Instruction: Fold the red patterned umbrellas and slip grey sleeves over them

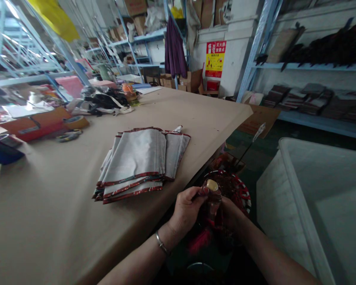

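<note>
Beyond the table's edge, low in the head view, my left hand [184,209] is closed, pinching a piece of dark red patterned fabric [214,206] between thumb and fingers. My right hand [228,209] is at the other side of the same fabric; its fingers are mostly hidden behind the cloth. A small tan, rounded patch [212,185] shows at the top of the fabric, too unclear to name. On the table, left of my hands, lies a fanned stack of grey-white fabric pieces [139,154] with dark red patterned edging.
A round basket [247,190] with a red-and-white rim stands below my hands, dark red material inside. To the right is a large white bin [284,190]. The brown-covered table [62,190] carries an orange box [38,124], tape [76,122] and scissors [69,135].
</note>
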Tool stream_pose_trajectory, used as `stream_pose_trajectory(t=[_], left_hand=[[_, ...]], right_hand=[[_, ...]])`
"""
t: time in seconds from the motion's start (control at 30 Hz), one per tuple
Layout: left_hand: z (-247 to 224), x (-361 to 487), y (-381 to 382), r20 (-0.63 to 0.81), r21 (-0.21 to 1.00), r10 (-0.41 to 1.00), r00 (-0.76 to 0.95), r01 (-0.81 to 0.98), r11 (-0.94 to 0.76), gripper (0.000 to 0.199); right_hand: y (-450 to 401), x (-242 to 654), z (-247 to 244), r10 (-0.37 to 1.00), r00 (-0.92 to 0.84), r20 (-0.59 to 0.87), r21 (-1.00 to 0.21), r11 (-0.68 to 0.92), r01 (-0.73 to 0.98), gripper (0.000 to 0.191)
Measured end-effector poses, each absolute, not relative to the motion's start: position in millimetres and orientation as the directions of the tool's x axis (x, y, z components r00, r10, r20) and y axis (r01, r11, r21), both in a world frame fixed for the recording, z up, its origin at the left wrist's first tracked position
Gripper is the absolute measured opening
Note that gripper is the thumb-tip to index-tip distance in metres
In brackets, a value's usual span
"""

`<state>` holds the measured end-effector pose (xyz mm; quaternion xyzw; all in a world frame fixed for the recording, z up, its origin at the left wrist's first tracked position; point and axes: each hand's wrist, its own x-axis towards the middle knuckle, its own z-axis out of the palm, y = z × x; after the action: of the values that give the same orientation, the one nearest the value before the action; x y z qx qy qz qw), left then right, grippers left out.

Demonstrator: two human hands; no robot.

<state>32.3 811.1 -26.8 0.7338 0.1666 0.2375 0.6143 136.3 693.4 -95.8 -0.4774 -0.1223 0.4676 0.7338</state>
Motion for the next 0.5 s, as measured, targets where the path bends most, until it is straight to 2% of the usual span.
stream_pose_trajectory(t=[0.1, 0.23, 0.37, 0.5], left_hand=[[-8, 32, 810, 0.277, 0.941, 0.608, 0.744, -0.082, -0.328, 0.010], [18, 36, 810, 0.346, 0.925, 0.581, 0.737, -0.163, -0.344, 0.012], [47, 50, 819, 0.392, 0.917, 0.677, 0.623, -0.323, -0.235, 0.013], [39, 50, 827, 0.318, 0.896, 0.770, 0.554, -0.441, -0.052, 0.019]], right_hand=[[692, 143, -77, 0.804, 0.448, -0.392, -0.610, 0.137, -0.780, 0.019], [682, 157, -58, 0.803, 0.439, -0.403, -0.469, 0.231, -0.853, 0.027], [675, 161, -53, 0.804, 0.486, -0.343, -0.460, 0.308, -0.833, 0.034], [684, 152, -70, 0.769, 0.523, -0.368, -0.510, 0.303, -0.805, 0.023]])
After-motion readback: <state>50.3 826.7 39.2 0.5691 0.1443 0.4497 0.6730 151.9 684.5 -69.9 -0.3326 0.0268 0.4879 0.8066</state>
